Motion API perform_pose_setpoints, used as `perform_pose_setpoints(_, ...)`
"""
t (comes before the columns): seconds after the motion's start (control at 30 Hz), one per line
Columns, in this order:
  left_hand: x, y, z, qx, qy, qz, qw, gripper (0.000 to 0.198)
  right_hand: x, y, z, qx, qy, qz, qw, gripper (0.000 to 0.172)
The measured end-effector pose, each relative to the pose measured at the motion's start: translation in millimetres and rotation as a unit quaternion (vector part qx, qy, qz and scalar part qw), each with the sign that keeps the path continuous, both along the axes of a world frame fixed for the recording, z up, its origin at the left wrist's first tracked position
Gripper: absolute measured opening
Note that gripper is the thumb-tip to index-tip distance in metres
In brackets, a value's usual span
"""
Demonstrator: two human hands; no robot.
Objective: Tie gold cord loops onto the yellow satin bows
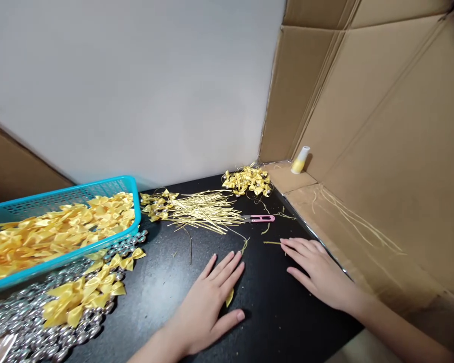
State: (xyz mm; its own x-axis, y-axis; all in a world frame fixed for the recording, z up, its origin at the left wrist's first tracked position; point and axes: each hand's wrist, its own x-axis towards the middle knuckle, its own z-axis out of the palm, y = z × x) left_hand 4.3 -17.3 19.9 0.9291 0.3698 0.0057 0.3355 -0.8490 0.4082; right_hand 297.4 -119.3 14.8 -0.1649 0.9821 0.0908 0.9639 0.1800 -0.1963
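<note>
My left hand (212, 300) lies flat on the black table with its fingers stretched out. A bit of yellow ribbon bow (230, 298) shows from beneath it, the rest hidden. A loose gold thread (245, 244) is at its fingertips. My right hand (318, 269) is also spread flat, near the table's right edge. Its fingertips meet the end of a short gold tie strip (271, 243); whether they press on it I cannot tell. Beyond both hands lie pink-handled thread snips (263, 218), their blades touching a pile of gold strips (208, 209).
A turquoise basket (138, 212) of yellow bows stands at left. Before it, silver bead strings (93, 330) lie under loose yellow bows (98, 287). Bows with beads (247, 180) are heaped at the back. Cardboard (378, 126) walls the right side, with a thread cone (300, 160) beside it.
</note>
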Motion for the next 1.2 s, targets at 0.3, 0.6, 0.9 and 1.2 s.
perform_pose_setpoints(0.3,-7.1,-38.2,-5.5,0.078,-0.07,0.165,0.981,0.061,-2.6,5.3,13.9,0.02,0.099,-0.044,0.994,0.019)
perform_pose_setpoints(0.6,-2.8,-38.0,9.4,0.004,-0.164,0.216,0.962,0.033,-17.1,64.7,39.9,-0.097,0.23,0.033,0.968,0.016)
perform_pose_setpoints(0.9,74.6,29.3,69.9,-0.366,-0.385,0.194,0.825,0.023,-82.2,125.1,95.3,0.082,0.421,-0.036,0.903,0.023)
perform_pose_setpoints(1.2,40.7,74.0,76.9,-0.455,-0.384,0.289,0.75,0.034,-37.8,158.6,54.9,0.092,0.309,-0.053,0.945,0.021)
